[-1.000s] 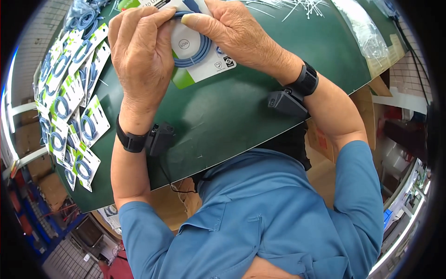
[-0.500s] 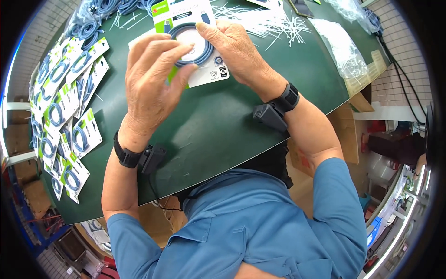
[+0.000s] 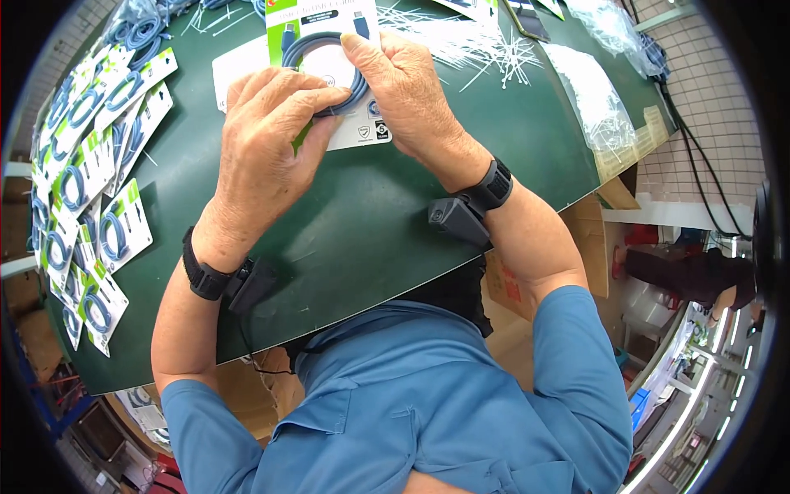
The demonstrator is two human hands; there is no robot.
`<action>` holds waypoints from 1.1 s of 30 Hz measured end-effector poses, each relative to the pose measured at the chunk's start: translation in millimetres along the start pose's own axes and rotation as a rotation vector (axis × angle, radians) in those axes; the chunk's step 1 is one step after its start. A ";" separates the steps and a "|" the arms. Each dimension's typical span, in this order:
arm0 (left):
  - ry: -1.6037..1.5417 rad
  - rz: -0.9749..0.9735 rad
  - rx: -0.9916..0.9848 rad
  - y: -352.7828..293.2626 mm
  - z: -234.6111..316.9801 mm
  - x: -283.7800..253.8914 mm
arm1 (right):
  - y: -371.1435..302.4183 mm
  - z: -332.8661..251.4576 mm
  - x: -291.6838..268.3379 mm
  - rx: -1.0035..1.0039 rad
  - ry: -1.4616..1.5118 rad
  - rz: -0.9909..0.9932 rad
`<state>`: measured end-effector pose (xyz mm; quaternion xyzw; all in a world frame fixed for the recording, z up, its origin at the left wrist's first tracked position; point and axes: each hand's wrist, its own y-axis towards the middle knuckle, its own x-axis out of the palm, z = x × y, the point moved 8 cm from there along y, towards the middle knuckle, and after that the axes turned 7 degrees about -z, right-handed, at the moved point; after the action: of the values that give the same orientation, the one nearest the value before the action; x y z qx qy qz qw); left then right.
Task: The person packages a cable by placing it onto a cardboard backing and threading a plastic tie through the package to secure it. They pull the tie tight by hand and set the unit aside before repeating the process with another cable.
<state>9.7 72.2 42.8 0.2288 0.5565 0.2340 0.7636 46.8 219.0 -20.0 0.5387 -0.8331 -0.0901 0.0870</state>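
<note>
At the far middle of the table, a blue coiled cable (image 3: 360, 86) lies against the front of a white and green backing card (image 3: 350, 138). My right hand (image 3: 415, 99) grips the card's right side, its thumb pressed on the front beside the upper right plug. My left hand (image 3: 267, 144) is closed at the coil's lower left, thumb and fingers pinching there; whatever small piece may be between the fingertips is hidden. Behind my left fingers, a plain white card part (image 3: 233, 72) shows.
Many carded cables (image 3: 86, 185) overlap along the table's left side. Loose white cable ties (image 3: 506, 62) are strewn at the back, beside a clear bag of ties (image 3: 588, 103). Loose coiled cables (image 3: 144, 33) sit at the far left. Another person (image 3: 687, 276) is off to the right.
My left fingers, spread over the coil before, have drawn together and come down to its lower edge. My right hand keeps its hold on the card. The whole view has shifted slightly.
</note>
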 end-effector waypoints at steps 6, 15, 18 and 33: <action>0.000 0.115 -0.016 -7.8 1.1 1.3 | -1.4 3.0 -2.6 -0.045 -0.080 0.078; -0.011 0.193 0.011 -15.4 2.9 -4.4 | -4.5 -9.5 12.1 -0.122 -0.039 0.099; -0.014 0.222 0.144 -18.7 7.4 -8.1 | -6.9 -0.1 19.3 -0.048 0.011 0.027; 0.002 0.276 0.039 -8.7 -6.3 -28.2 | -0.5 5.0 -3.4 0.012 0.067 0.056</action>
<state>-3.1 48.7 56.6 0.3178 0.5249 0.3261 0.7191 47.4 222.2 -25.1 0.5184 -0.8450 -0.0646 0.1138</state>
